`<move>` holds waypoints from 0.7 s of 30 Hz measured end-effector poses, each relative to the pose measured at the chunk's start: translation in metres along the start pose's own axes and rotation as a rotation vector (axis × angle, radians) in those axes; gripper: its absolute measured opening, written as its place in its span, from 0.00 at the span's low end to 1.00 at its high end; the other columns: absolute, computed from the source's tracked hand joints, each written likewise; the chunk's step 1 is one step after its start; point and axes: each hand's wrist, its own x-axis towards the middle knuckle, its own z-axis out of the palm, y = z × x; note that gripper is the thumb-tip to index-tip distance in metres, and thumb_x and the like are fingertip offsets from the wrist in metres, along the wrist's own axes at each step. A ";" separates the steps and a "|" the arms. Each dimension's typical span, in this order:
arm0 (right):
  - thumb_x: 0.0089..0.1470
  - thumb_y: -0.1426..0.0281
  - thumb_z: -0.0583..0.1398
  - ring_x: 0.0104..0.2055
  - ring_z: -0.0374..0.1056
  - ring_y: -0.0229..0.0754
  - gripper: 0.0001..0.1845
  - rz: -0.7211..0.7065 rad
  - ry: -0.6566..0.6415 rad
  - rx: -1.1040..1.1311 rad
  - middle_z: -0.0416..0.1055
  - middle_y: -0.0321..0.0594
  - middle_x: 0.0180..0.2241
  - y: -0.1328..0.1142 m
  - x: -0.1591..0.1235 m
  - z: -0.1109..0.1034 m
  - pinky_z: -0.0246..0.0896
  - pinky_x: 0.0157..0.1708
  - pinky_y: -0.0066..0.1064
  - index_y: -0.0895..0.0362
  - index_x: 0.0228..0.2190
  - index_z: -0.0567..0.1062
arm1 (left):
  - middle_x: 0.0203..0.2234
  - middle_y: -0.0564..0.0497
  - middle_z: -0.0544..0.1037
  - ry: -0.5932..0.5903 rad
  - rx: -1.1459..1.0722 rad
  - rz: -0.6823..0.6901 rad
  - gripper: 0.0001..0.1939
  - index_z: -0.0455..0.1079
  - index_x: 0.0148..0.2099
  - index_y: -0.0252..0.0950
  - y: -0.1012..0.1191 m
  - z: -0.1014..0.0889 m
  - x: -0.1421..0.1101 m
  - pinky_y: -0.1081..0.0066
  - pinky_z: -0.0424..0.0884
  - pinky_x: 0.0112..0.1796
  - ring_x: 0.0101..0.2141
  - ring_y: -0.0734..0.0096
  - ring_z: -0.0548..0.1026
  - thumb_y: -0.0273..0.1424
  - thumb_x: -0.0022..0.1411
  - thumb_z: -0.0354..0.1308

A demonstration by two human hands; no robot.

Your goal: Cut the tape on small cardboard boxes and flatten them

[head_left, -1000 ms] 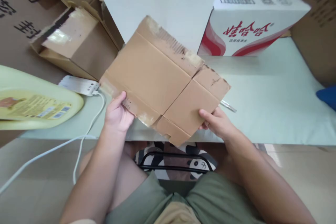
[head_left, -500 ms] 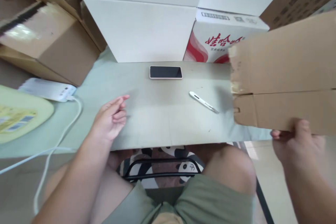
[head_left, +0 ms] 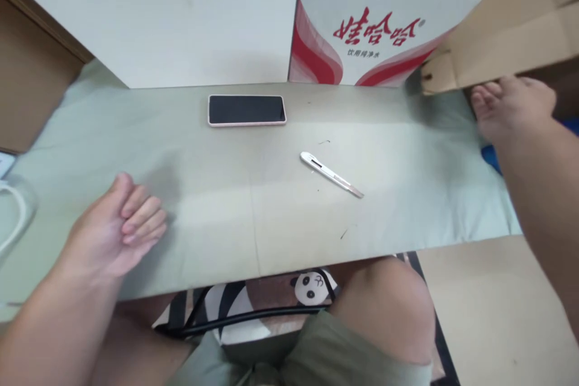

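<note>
My right hand is at the far right, fingers curled at the lower edge of a flattened brown cardboard sheet. The sheet is tilted beside the white-and-red carton, and its far part runs out of view. My left hand hovers over the left of the table in a loose fist, with nothing visible in it. Between the hands lies a white utility knife, its blade end pointing to the lower right. Behind it to the left, a phone with a dark screen and pink edge lies flat.
A tall white box and a white-and-red carton stand along the back of the pale green tablecloth. A brown box is at the left, with a white cable below it. Dark scraps lie near the knife.
My right hand has carried the cardboard sheet away, up and to the back right. My left hand has drawn back to the left, its index finger now curled in. The view has shifted.
</note>
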 end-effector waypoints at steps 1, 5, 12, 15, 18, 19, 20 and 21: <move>0.59 0.81 0.50 0.43 0.82 0.44 0.14 0.078 0.008 -0.016 0.82 0.50 0.45 0.002 0.007 0.011 0.62 0.27 0.30 0.57 0.23 0.59 | 0.07 0.57 0.45 -0.007 0.007 0.005 0.37 0.50 0.14 0.39 0.000 0.000 0.003 0.77 0.44 0.07 0.08 0.81 0.44 0.54 0.58 0.65; 0.56 0.80 0.55 0.45 0.81 0.49 0.11 0.296 0.054 -0.069 0.80 0.44 0.42 0.018 -0.003 0.040 0.62 0.30 0.38 0.58 0.24 0.61 | 0.09 0.58 0.50 0.072 -0.034 0.071 0.31 0.57 0.16 0.38 0.005 0.009 0.004 0.78 0.47 0.07 0.09 0.84 0.44 0.49 0.55 0.70; 0.60 0.83 0.61 0.34 0.72 0.29 0.10 0.243 -0.074 -0.211 0.70 0.31 0.31 0.044 -0.061 0.035 0.65 0.40 0.27 0.57 0.36 0.68 | 0.16 0.58 0.65 0.050 -0.057 0.160 0.09 0.76 0.33 0.34 0.011 0.013 -0.020 0.88 0.57 0.10 0.08 0.89 0.54 0.18 0.62 0.58; 0.62 0.81 0.61 0.33 0.71 0.30 0.09 0.199 -0.145 -0.249 0.72 0.34 0.34 0.031 -0.077 0.029 0.65 0.43 0.30 0.57 0.39 0.69 | 0.11 0.60 0.59 0.128 -0.097 0.151 0.19 0.76 0.31 0.33 0.015 0.023 -0.030 0.86 0.57 0.10 0.07 0.87 0.54 0.18 0.69 0.47; 0.63 0.79 0.61 0.35 0.72 0.32 0.07 0.167 -0.228 -0.265 0.74 0.39 0.40 0.006 -0.096 0.031 0.65 0.45 0.33 0.57 0.39 0.69 | 0.11 0.57 0.65 0.346 -0.175 0.111 0.26 0.75 0.30 0.32 0.023 0.041 -0.039 0.87 0.61 0.12 0.09 0.85 0.61 0.16 0.72 0.39; 0.63 0.79 0.61 0.36 0.72 0.32 0.07 0.155 -0.257 -0.268 0.74 0.41 0.41 -0.005 -0.104 0.033 0.66 0.46 0.34 0.57 0.39 0.69 | 0.11 0.57 0.67 0.371 -0.201 0.091 0.26 0.75 0.30 0.32 0.026 0.045 -0.042 0.87 0.61 0.13 0.10 0.85 0.63 0.15 0.73 0.40; 0.64 0.79 0.60 0.36 0.72 0.32 0.06 0.142 -0.288 -0.270 0.75 0.42 0.43 -0.015 -0.115 0.035 0.66 0.47 0.35 0.57 0.39 0.69 | 0.12 0.56 0.70 0.376 -0.223 0.074 0.25 0.75 0.30 0.32 0.027 0.049 -0.044 0.88 0.61 0.13 0.11 0.85 0.65 0.15 0.73 0.41; 0.64 0.79 0.60 0.37 0.73 0.32 0.06 0.127 -0.321 -0.269 0.75 0.43 0.44 -0.025 -0.127 0.038 0.66 0.49 0.36 0.57 0.38 0.69 | 0.14 0.55 0.74 0.368 -0.229 0.066 0.24 0.76 0.30 0.32 0.028 0.050 -0.046 0.87 0.63 0.14 0.12 0.84 0.68 0.15 0.73 0.43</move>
